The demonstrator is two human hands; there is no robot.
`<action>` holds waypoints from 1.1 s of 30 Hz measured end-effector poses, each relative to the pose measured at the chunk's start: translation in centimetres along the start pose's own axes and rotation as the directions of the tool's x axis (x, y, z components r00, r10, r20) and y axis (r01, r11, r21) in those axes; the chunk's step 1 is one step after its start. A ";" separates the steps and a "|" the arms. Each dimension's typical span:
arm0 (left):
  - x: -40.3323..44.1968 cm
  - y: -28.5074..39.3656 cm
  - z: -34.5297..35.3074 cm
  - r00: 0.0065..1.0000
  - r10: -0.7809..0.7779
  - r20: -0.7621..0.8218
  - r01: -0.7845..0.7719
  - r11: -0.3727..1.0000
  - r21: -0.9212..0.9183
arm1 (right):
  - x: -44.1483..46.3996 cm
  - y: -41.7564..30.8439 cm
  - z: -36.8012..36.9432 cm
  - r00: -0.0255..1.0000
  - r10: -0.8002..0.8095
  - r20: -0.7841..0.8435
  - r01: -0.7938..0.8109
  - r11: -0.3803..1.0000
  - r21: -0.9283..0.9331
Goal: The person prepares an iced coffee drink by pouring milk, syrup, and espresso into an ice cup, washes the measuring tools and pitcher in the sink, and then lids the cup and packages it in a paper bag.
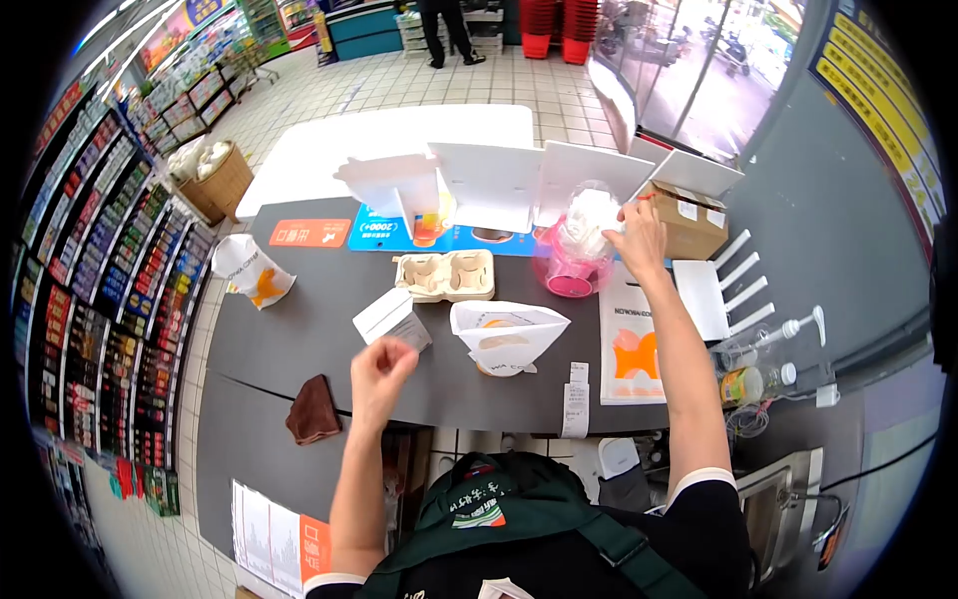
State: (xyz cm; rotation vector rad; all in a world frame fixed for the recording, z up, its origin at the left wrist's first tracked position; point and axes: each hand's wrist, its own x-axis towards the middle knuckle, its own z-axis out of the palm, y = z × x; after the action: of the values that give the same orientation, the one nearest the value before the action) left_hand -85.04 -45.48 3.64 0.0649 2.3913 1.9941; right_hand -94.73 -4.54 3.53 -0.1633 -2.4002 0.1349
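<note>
My left hand [383, 377] is raised over the near side of the dark counter, its fingers curled together with nothing visible in them. Just beyond it stands a small white box [392, 317]. At the back right my right hand [640, 240] reaches to the edge of a white bundle [589, 222] in a pink basket [571, 275], thumb and fingers apart. Whether it touches the bundle is hard to see. Between the hands an open white paper bag [507, 344] stands upright. A cardboard cup carrier [445, 276] lies behind the box.
White divider panels [486, 185] and a cardboard box [687, 222] line the back. A printed bag [631, 344] lies under my right forearm, beside receipts [576, 399]. Pump bottles [758, 344] stand at right. A brown cloth [314, 410] and another paper bag [251, 271] are at left.
</note>
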 end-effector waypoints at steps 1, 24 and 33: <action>-1.9 -2.0 -0.2 0.995 -0.099 -0.027 0.099 0.995 -0.021 | 0.5 0.1 0.6 0.991 0.019 0.133 -0.017 1.000 -0.017; -34.7 -36.5 -5.3 0.368 -0.755 -0.542 0.929 0.324 0.179 | -11.7 8.6 -18.7 0.506 0.633 -0.586 -0.055 0.702 0.711; -35.1 -46.9 -12.8 0.271 -0.731 -0.626 0.941 0.065 0.332 | -42.9 -13.8 -11.5 0.596 0.523 0.609 -0.802 0.349 0.484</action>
State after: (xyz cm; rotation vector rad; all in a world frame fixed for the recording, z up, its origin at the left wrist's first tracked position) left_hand -51.27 -68.24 -40.43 -1.4188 2.1347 0.4896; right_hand -56.54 -24.20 -14.32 -0.8303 -2.2217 1.6515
